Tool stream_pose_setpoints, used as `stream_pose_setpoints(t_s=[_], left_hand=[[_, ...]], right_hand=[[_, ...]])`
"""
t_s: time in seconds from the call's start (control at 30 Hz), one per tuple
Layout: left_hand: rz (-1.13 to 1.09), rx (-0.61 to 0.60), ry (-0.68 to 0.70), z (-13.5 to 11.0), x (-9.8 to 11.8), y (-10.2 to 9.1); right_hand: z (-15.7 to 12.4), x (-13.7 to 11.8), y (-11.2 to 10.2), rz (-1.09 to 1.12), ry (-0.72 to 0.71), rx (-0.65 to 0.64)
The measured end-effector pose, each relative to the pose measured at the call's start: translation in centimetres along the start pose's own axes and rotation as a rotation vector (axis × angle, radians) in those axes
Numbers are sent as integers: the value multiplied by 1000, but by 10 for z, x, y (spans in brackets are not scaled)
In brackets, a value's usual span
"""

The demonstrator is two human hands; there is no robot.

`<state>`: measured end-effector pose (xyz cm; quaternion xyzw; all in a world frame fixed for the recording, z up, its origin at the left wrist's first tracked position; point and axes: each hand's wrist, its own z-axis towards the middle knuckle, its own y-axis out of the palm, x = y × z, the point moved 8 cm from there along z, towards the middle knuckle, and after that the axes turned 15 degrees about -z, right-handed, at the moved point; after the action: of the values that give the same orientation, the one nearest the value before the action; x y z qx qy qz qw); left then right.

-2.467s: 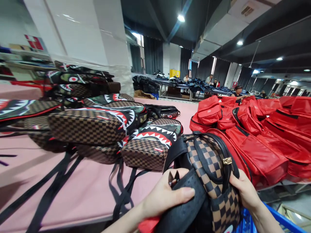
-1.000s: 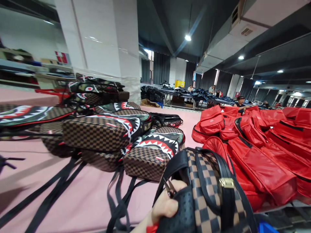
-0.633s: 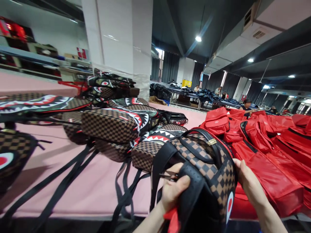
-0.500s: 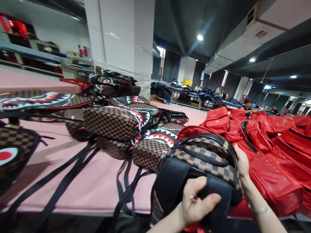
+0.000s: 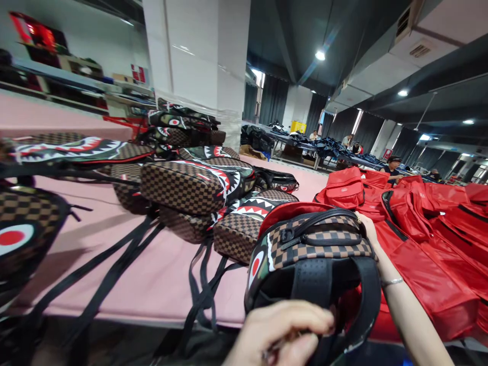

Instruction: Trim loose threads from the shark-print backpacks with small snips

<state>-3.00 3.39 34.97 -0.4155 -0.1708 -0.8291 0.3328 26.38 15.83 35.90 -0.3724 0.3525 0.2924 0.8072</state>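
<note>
A checkered brown-and-black backpack point(image 5: 328, 249) with a shark-face print stands propped before me at the table's front edge, its shoulder straps facing me. Its red-lined flap or compartment rises behind the top. My right hand point(image 5: 366, 227) grips the bag's upper right edge; part of the fingers is hidden behind it. In front of the straps, my left hand point(image 5: 285, 330) is closed with fingers curled and slightly blurred. Whether anything sits between those fingers I cannot make out. One black strap point(image 5: 368, 300) loops out to the right.
Stacked shark-print checkered backpacks point(image 5: 183, 188) lie on the pink table point(image 5: 125, 284) to the left, straps hanging over the front. Red bags point(image 5: 427, 264) are heaped on the right. A white pillar point(image 5: 198, 56) stands behind. Another person point(image 5: 392, 168) sits beyond the red bags.
My left hand has drawn down and toward me, off the strap area. The backpack has turned, bringing its printed eye and side into view. My right hand stays at its upper right edge.
</note>
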Motion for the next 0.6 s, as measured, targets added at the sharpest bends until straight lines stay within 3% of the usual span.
stream_pose_setpoints(t_s=[0.07, 0.13, 0.23, 0.33, 0.47, 0.6], left_hand=[[253, 267, 88, 13, 18, -43], [414, 404, 75, 28, 18, -71], [425, 314, -46, 56, -3, -87], [362, 209, -80, 74, -16, -93], [273, 172, -91, 92, -23, -104], [267, 168, -73, 109, -34, -120]], right_hand=[[1, 1, -5, -6, 21, -8], [-1, -2, -13, 3, 43, -8], [-20, -24, -38, 3, 21, 125], [-61, -64, -55, -104, -84, 239], [-114, -107, -30, -460, -293, 139], [-126, -104, 10, -713, -409, 91]])
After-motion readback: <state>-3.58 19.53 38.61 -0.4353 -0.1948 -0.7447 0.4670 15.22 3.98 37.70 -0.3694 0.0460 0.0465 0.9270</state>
